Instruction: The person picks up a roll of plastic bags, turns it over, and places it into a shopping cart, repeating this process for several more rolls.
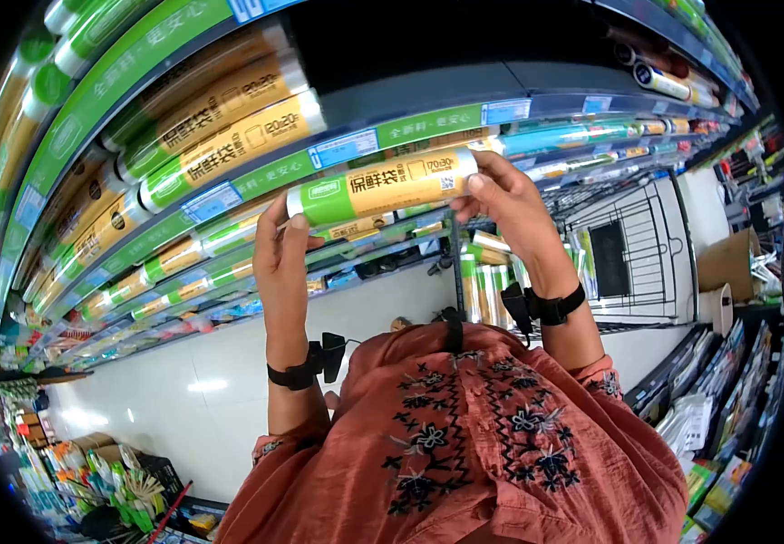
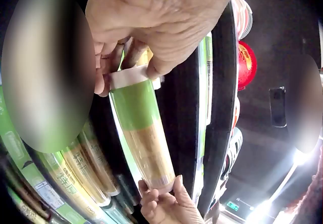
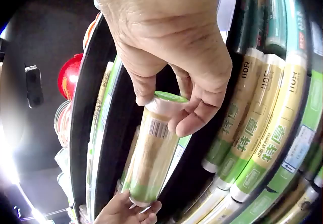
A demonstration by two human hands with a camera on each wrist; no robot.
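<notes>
A roll of food storage bags (image 1: 392,189), with a green and yellow label and white ends, is held lengthwise in front of the shelf. My left hand (image 1: 280,245) grips its green end between thumb and fingers. At the yellow end, my right hand (image 1: 512,201) pinches the rim with the thumb on the near side. The left wrist view shows the roll (image 2: 144,133) slanting down from the left hand (image 2: 151,27) to the right hand (image 2: 171,206). In the right wrist view, a barcode shows near the end under the right hand (image 3: 171,57).
Similar rolls (image 1: 238,136) lie stacked on the shelf behind, above a green price strip (image 1: 433,125). More rolls fill the lower shelves. A wire shopping cart (image 1: 655,245) with several rolls (image 1: 487,286) in it stands at the right. Stacked goods (image 1: 727,363) line the right side.
</notes>
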